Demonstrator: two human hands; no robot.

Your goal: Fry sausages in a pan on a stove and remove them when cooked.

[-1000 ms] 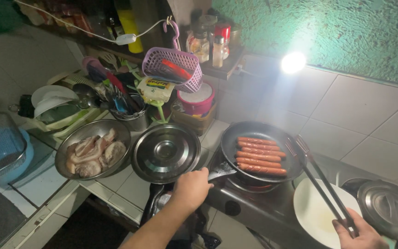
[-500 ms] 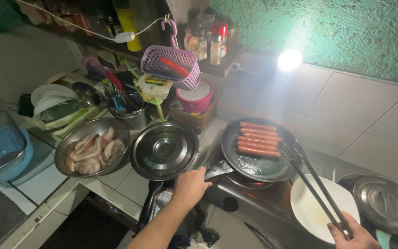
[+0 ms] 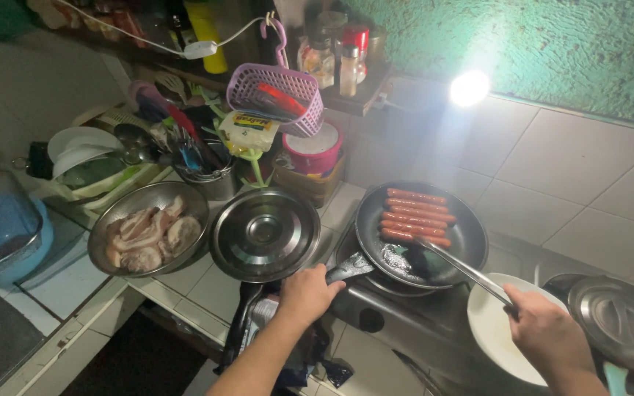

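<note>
head | left hand (image 3: 308, 293) grips black pan (image 3: 421, 233) handle | right hand (image 3: 548, 336) clasps metal tongs (image 3: 464, 268)

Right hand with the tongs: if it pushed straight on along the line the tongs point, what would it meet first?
The right hand aims the tongs up-left into the frying pan. Their tips sit over the pan's bare floor, so they would probably reach the nearest of the sausages first, though depth is hard to judge.
</note>
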